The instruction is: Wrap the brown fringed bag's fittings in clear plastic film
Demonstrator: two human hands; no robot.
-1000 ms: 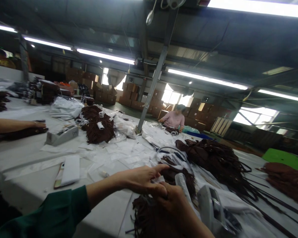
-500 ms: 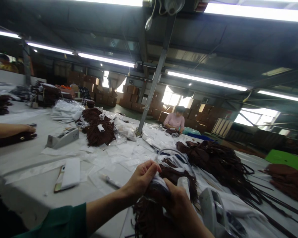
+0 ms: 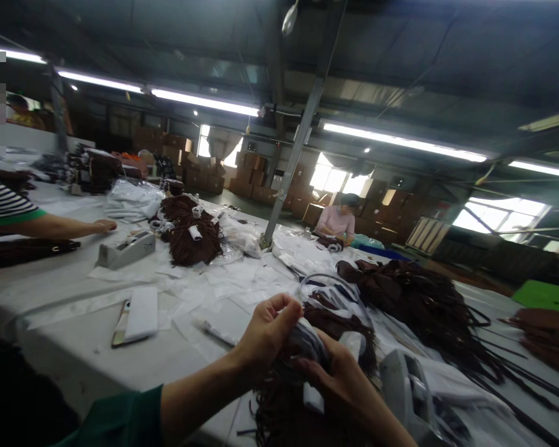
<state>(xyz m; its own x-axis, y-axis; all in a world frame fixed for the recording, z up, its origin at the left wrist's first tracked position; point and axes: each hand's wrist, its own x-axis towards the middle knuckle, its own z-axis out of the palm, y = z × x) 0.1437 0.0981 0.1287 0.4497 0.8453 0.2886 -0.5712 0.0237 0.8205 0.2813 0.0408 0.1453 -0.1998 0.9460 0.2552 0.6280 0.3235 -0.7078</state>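
Between my hands is a small dark bundle [image 3: 305,343] in a whitish, partly see-through wrap. My left hand [image 3: 268,326] pinches its upper left edge, thumb against the bent fingers. My right hand [image 3: 342,372] curls around its right side, thumb across the front. Directly below hangs or lies dark brown fringed material [image 3: 279,410], with a white-wrapped piece [image 3: 313,397] on it. Another brown fringed piece [image 3: 328,310] lies just beyond my hands. To the right of my right hand stands a grey tape dispenser [image 3: 403,388].
A phone [image 3: 121,323] under a white slip lies at left, near a second tape dispenser [image 3: 125,249]. Brown fringed pieces [image 3: 193,239] and a brown strap heap [image 3: 405,292] cover parts of the table. A co-worker's arm [image 3: 69,225] reaches in from the left; another person [image 3: 335,222] sits beyond.
The wrapped bundle has turned, showing more of its front, and my right thumb now lies across it. At left, the co-worker's hand has moved off the dark piece, further onto the table.
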